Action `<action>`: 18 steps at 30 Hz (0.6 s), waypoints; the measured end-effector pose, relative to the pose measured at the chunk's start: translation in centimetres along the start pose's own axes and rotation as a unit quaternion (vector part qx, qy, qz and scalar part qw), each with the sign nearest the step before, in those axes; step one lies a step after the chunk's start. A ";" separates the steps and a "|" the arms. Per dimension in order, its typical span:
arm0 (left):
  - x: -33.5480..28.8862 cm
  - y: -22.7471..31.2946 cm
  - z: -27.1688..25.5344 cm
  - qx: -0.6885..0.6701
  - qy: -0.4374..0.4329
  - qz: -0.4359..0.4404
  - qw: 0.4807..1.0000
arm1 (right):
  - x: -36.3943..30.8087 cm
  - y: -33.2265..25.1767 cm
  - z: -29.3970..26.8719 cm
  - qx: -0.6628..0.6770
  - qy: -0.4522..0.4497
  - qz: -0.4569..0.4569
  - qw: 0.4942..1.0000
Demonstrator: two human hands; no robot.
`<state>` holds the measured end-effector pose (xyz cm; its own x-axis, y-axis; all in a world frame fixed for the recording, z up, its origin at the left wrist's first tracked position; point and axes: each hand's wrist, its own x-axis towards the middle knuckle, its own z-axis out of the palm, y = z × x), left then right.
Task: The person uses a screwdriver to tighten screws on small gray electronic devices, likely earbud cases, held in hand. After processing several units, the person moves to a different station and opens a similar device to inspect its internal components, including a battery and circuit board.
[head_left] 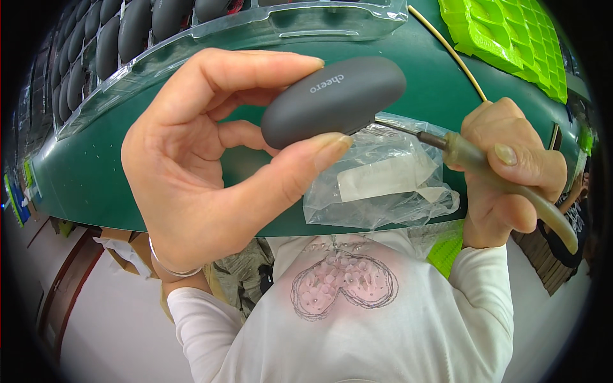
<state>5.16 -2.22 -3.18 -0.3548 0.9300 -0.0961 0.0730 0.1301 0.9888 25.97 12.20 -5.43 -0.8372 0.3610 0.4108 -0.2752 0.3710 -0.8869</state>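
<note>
Over a green desk (pixel 115 172), a person's left hand (pixel 185 159) is pinching a dark gray oval case (pixel 332 99) between thumb and fingers. The right hand (pixel 520 163) is gripping a thin-tipped tool (pixel 471 158), its point meeting the case's edge near a clear plastic bag (pixel 377 207).

Tool (pixel 469 156) right of case (pixel 335 102), tip perhaps touching; tray (pixel 287 29) behind

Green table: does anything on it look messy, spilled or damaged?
Mildly: a clear plastic bag lies crumpled by the near edge of the green table, looking untidy. No spill shows; the grey case in the left hand shows no obvious damage.
</note>
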 end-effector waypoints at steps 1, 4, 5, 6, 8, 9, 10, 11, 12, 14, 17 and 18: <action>-0.1 0.0 0.0 -0.001 0.003 0.000 1.000 | 0.1 0.1 0.2 -0.005 0.002 -0.006 1.000; -0.2 -0.1 0.1 -0.007 0.008 -0.001 1.000 | 0.2 0.2 0.9 -0.015 0.014 -0.025 0.999; -0.2 -0.1 0.1 -0.009 0.009 -0.004 1.000 | 0.3 0.3 0.8 -0.014 0.006 -0.028 0.999; -0.1 -0.1 0.1 -0.011 0.007 -0.006 1.000 | 0.3 0.3 0.8 -0.029 0.002 -0.034 0.999; 0.0 -0.1 0.1 -0.014 0.004 -0.013 1.000 | 0.4 0.3 0.8 -0.074 -0.005 -0.050 0.996; 0.0 0.0 0.1 -0.012 0.000 -0.012 1.000 | 0.5 0.2 0.9 -0.093 -0.004 -0.061 0.994; 0.0 0.1 0.1 -0.010 -0.003 -0.010 1.000 | 0.5 0.2 0.9 -0.111 -0.002 -0.072 0.991; 0.0 0.1 0.1 -0.007 -0.009 -0.005 1.000 | 0.6 0.2 1.1 -0.118 0.002 -0.082 0.990; 0.0 0.0 0.1 -0.006 -0.009 -0.003 1.000 | 0.5 0.3 1.2 -0.120 0.003 -0.086 0.989; -0.1 -0.1 0.2 -0.007 -0.007 -0.003 1.000 | 0.4 0.4 1.2 -0.121 0.004 -0.089 0.989; -0.1 -0.2 0.3 -0.006 -0.004 0.005 1.000 | 0.3 0.4 1.3 -0.111 0.012 -0.081 0.990; -0.2 -0.3 0.2 -0.005 -0.004 0.008 1.000 | 0.3 0.4 1.4 -0.104 0.010 -0.079 0.991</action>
<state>5.42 -2.32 -3.46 -0.3466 0.9345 -0.0814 0.0695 0.1121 0.9913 24.98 11.28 -5.94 -0.7808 0.3012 0.5473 -0.2971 0.5917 -0.7494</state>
